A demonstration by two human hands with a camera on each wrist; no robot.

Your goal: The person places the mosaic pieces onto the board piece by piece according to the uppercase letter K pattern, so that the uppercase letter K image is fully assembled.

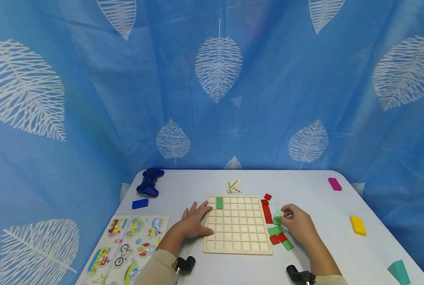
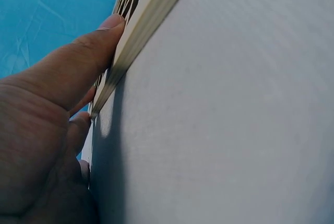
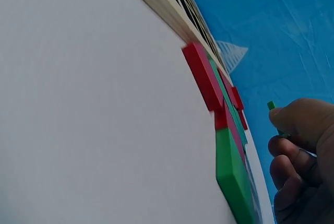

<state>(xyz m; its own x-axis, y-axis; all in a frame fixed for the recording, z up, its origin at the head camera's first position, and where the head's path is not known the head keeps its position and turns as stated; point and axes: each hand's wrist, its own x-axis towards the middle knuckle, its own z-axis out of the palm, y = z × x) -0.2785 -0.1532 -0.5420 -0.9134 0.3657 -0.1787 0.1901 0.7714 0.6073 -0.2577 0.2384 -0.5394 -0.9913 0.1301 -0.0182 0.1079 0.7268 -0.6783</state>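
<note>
Nearest: beige left sleeve [image 1: 155, 271] and beige right sleeve [image 1: 330, 280].

Left hand [image 1: 192, 226]: fingers spread, nothing gripped; fingertips and thumb rest on the left rim of the grid board [image 1: 238, 252].

Grid board: wooden, apparently stiff and light, likely to slide on the tablecloth [image 1: 311, 186] if bumped; best held by its raised rim.

Right hand [image 1: 299, 225]: thumb and finger closed in a pinch on a green tile [image 3: 271, 105], right of the board; fingers cover most of it, so it could be more than one.

Tiles: small, rigid and probably smooth; take by opposite edges. Loose red tiles [image 1: 266, 212] and green tiles [image 1: 275, 230] crowd the board's right edge, leaving little finger room there. Widest gap: from right hand to yellow block [image 1: 358, 225].

Farther: two seated tiles [image 1: 219, 206], upper left of the grid; pattern card [image 1: 234, 186], just beyond the board.
</note>
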